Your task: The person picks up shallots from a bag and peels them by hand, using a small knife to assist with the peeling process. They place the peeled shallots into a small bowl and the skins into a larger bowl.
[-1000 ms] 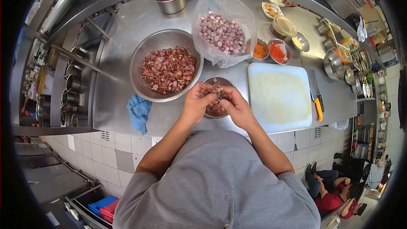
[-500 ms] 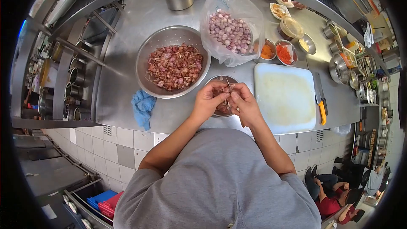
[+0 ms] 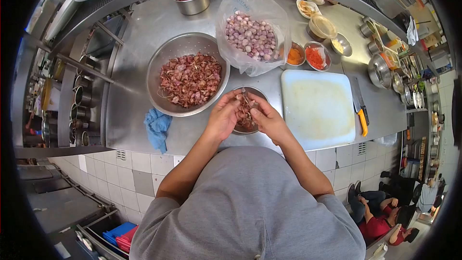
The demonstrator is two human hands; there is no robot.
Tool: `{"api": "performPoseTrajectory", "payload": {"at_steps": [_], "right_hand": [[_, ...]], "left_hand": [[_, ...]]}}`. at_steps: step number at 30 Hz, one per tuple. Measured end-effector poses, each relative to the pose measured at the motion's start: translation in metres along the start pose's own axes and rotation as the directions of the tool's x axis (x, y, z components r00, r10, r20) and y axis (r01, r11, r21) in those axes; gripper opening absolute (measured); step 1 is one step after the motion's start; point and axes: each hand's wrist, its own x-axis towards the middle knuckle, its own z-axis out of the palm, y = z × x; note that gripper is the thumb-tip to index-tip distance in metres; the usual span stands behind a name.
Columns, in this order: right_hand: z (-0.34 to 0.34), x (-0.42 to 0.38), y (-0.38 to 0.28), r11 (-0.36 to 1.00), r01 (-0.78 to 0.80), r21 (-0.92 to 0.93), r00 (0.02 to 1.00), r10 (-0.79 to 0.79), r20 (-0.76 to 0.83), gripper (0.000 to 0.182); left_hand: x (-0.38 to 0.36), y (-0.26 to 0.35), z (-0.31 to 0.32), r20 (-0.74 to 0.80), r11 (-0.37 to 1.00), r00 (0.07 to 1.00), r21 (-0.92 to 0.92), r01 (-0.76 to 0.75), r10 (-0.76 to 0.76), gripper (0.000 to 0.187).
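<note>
Both of my hands are over a small metal bowl [image 3: 247, 124] that holds reddish shallot skins. My left hand [image 3: 223, 119] has its fingers bent round a shallot, mostly hidden by the fingertips. Close beside it, my right hand [image 3: 271, 121] grips a small knife [image 3: 244, 92], whose thin blade shows between the two hands. To the left stands a big perforated metal colander [image 3: 153, 79] heaped with unpeeled shallots [image 3: 190, 79]. Behind the bowl, a clear plastic bag [image 3: 257, 67] lies open, full of pale purple peeled shallots [image 3: 251, 37].
A white cutting board [image 3: 317, 108] lies on the right, with a yellow-handled knife [image 3: 361, 115] beside it. Small bowls of orange [image 3: 294, 57] and red pieces [image 3: 315, 58] stand behind. A blue cloth [image 3: 157, 127] lies left. At the back is a metal pot [image 3: 193, 5]. People [image 3: 378, 216] sit far right.
My hands have drawn slightly apart, and the left fingers have loosened from their tight pinch. The whole view has shifted a little, so things on the table appear further left.
</note>
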Motion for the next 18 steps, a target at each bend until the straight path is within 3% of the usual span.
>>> {"api": "performPoseTrajectory", "payload": {"at_steps": [2, 4, 6, 8, 13, 15, 18], "right_hand": [[-0.001, 0.001, 0.001, 0.989, 0.071, -0.131, 0.997, -0.07, 0.012, 0.05], [0.004, -0.002, -0.004, 0.984, 0.141, -0.11, 0.99, -0.14, 0.019, 0.051], [0.003, -0.001, -0.001, 0.974, 0.21, -0.087, 0.978, -0.209, 0.027, 0.051], [-0.004, 0.005, 0.013, 0.936, 0.316, -0.153, 0.948, -0.308, 0.074, 0.051], [-0.003, 0.0, 0.008, 0.905, 0.324, -0.277, 0.946, -0.306, 0.108, 0.05], [-0.004, 0.002, 0.009, 0.9, 0.316, -0.299, 0.949, -0.296, 0.113, 0.05], [-0.005, 0.003, 0.014, 0.908, 0.311, -0.281, 0.95, -0.29, 0.115, 0.049]], "left_hand": [[0.001, -0.001, -0.003, 0.014, 0.999, 1.0, 0.047, -0.009, 0.009, 0.025], [0.001, 0.004, 0.002, 0.029, 0.995, 0.999, 0.094, -0.021, 0.018, 0.025], [-0.002, 0.009, 0.007, -0.006, 1.0, 1.0, 0.008, 0.011, -0.011, 0.027], [-0.003, 0.006, 0.006, 0.032, 1.0, 0.999, 0.016, -0.008, 0.007, 0.028], [-0.003, 0.002, 0.003, 0.067, 0.999, 0.997, 0.046, -0.025, 0.022, 0.021], [-0.003, 0.003, 0.005, -0.068, 1.0, 0.998, -0.011, 0.004, -0.004, 0.01], [-0.002, 0.003, 0.004, -0.071, 0.999, 0.997, 0.04, 0.036, -0.033, 0.011]]}}
